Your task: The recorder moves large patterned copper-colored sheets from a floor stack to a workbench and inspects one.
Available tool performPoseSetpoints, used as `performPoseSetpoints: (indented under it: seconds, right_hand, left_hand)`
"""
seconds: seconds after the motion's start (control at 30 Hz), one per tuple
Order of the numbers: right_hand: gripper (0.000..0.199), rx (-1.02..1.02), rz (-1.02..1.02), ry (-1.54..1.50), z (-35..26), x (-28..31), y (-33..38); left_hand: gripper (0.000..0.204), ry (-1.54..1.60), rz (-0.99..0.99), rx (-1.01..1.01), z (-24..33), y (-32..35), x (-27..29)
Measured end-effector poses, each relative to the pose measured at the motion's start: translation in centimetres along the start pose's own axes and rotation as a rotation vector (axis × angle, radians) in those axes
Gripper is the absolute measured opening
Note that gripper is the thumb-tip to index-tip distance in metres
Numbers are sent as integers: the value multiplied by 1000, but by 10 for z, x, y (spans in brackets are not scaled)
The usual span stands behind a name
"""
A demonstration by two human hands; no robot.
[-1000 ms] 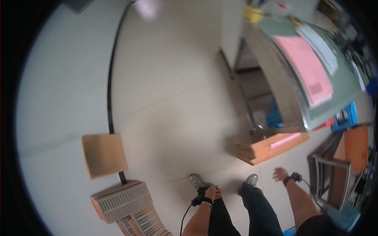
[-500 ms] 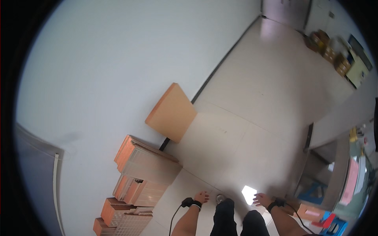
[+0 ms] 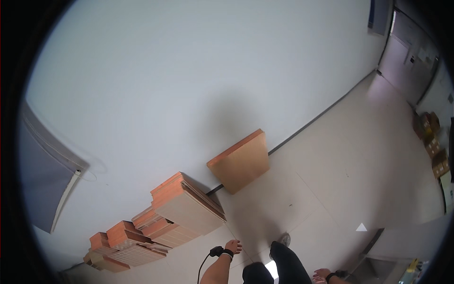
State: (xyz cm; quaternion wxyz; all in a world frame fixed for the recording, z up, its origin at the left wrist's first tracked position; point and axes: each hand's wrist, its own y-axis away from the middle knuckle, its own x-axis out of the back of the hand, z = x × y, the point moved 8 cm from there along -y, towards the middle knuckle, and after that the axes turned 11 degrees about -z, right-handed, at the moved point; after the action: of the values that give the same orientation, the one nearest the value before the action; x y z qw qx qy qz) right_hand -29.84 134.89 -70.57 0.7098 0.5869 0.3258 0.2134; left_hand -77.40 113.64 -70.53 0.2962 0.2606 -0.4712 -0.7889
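My left hand (image 3: 233, 246) hangs empty above the floor, its fingers loosely curved and apart. A black band with a small dark device and a cable sits on that wrist. Low in the view, my right hand (image 3: 322, 274) is also empty, with fingers loosely stretched and another black wristband behind it. Neither hand touches anything. Nearest to my left hand is a stack of flat cardboard panels (image 3: 189, 213) leaning on the wall. Farther along the wall stands a thick brown cardboard slab (image 3: 242, 163), tilted against it.
More stacked cardboard (image 3: 135, 251) lines the wall at the left, below a grey blind (image 3: 45, 180). Tiled floor (image 3: 326, 184) stretches toward a door (image 3: 402, 52) at the far right. Small boxes (image 3: 432, 142) stand along the right side. A table (image 3: 378, 270) is at lower right.
My view has swung left toward the wall and the cardboard. One foot has stepped forward. My right hand now shows lower, near the bottom edge; both hands stay empty.
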Motion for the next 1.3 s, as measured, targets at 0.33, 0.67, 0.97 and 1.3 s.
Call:
performPoseSetpoints:
  seconds: [0.33,0.67,0.97,1.3]
  right_hand:
    - [23,476,310,278,-402,19,91]
    - [29,709,88,721,-665,-242,98]
    - [45,890,230,793,-802,-312,38]
    - [49,763,200,696,-852,-291,-27]
  left_hand:
    - [36,380,85,-168,135,-78,28]
    - [34,504,314,-294,235,-116,160]
    - [36,377,793,-649,301,-174,217]
    - [41,564,828,-644,329,-202,211]
